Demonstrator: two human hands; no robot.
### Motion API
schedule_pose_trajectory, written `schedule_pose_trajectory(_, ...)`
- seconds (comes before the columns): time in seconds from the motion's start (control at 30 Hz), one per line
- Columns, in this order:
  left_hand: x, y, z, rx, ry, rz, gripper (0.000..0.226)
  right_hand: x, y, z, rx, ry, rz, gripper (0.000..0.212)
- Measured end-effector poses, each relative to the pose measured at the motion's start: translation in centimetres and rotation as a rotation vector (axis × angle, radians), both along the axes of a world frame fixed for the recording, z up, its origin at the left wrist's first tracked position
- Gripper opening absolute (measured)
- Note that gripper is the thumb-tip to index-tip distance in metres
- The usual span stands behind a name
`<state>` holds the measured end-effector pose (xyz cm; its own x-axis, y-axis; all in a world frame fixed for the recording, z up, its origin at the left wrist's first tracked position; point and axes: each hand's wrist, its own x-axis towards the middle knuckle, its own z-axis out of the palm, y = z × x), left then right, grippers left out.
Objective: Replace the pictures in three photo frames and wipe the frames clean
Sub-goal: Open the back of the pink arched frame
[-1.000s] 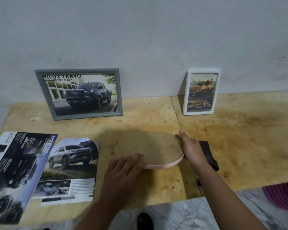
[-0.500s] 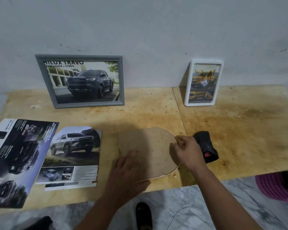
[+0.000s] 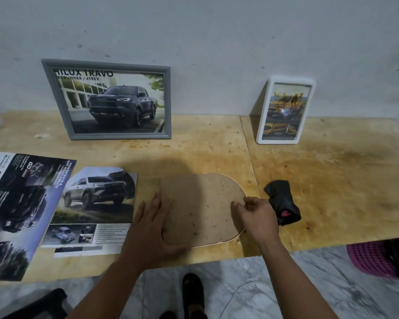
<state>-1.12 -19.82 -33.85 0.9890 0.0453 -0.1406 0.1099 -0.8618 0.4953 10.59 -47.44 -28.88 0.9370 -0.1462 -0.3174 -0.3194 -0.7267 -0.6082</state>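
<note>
While face-down on worn wooden counter (image 3: 332,180): arched pale-rimmed fibreboard-backed photo frame (image 3: 200,208), steadied by flat open left hand (image 3: 152,229), right hand (image 3: 255,215) pinching rim, likely to free backing.

Hidden / cropped items, head view

Dark brochure (image 3: 16,210) cut by picture's left edge at the table's (image 3: 332,180) left end. Left hand (image 3: 151,229) covers rounded frame's (image 3: 203,208) near-left corner; frame's front faces down, unseen. Pink basket (image 3: 369,259) partly hidden under table's right end. Small print on brochure page (image 3: 90,210) illegible.

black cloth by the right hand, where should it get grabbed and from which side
Pinch the black cloth at its raised, bunched middle, coming from above. It lies crumpled and loose on the table, just right of the right hand, with open space around it.
</note>
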Motion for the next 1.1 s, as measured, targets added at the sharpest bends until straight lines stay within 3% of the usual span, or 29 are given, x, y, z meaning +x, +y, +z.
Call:
schedule_pose_trajectory(0.33, -0.2, 0.5, 0.3, 0.009, -0.006, -0.101, 0.142, 0.1, 0.0, 0.7, 0.321, 0.065, -0.23, 0.031)
schedule_pose_trajectory(0.57, -0.2, 0.2, 1.4, 0.061, -0.08, -0.126, 0.137, -0.4, -1.5, 2.4, 0.637, 0.179, -0.285, 0.017)
schedule_pose_trajectory(0.7, -0.2, 0.3, 0.6, 0.065, -0.014, -0.145, 0.136, 0.4, -1.8, 4.0, 0.74, 0.173, -0.261, 0.019)
schedule_pose_trajectory(0.87, 0.1, 0.2, 0.3, 0.092, -0.005, -0.149, 0.135, 5.2, -3.3, 4.4, 0.934, 0.087, -0.461, 0.026)
schedule_pose_trajectory(0.97, 0.3, 0.2, 0.3, 0.092, -0.029, -0.161, 0.134, 9.5, -2.6, 5.0, 0.966, -0.003, -0.528, 0.017)
schedule_pose_trajectory(1.1, 0.5, 0.3, 0.0, 0.087, -0.006, -0.161, 0.133, 14.4, 0.3, 5.5, 0.867, -0.078, -0.539, 0.021)
